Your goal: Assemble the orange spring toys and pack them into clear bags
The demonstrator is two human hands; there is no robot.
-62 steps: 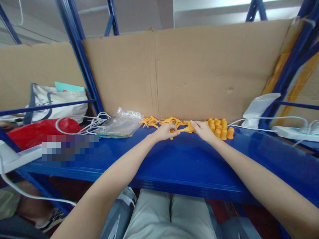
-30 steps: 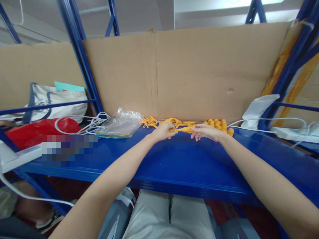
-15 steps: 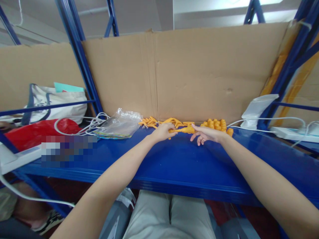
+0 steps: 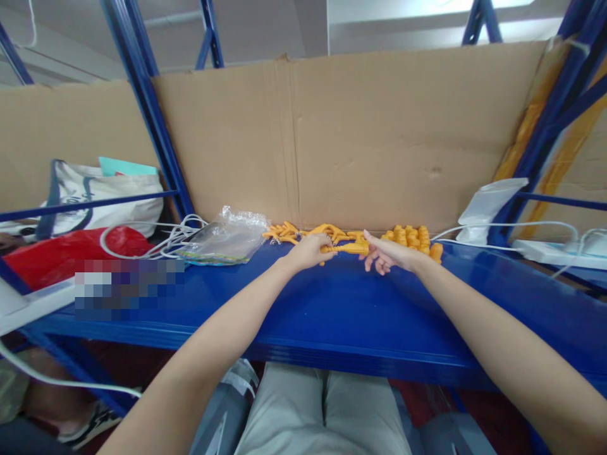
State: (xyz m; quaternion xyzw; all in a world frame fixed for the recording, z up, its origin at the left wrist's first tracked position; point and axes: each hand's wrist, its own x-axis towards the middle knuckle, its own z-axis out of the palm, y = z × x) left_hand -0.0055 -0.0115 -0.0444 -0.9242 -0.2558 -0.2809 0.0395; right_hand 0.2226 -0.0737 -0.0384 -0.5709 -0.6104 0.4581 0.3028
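My left hand (image 4: 310, 251) is closed, its fingertips pinching the left end of an orange plastic piece (image 4: 351, 248). The piece lies roughly level, with a thin ribbed shaft on the left and a thicker block on the right. My right hand (image 4: 386, 254) is at the block end, thumb raised and fingers spread; whether it touches the block I cannot tell. Behind my hands, branching orange parts (image 4: 332, 231) with small chains lie along the cardboard. Several rounded orange parts (image 4: 410, 236) stand in rows just beyond my right hand.
Cardboard (image 4: 370, 139) walls off the back of the blue shelf (image 4: 332, 316). A clear plastic bag (image 4: 227, 240) lies left of the orange parts, near white cables (image 4: 183, 230) and a red bag (image 4: 80, 249). On the right are a white pouch (image 4: 488, 212) and a power strip (image 4: 545, 251).
The orange piece now shows more plainly between my hands, its block end nearer my right thumb. My right hand has turned slightly; my left hand has hardly moved.
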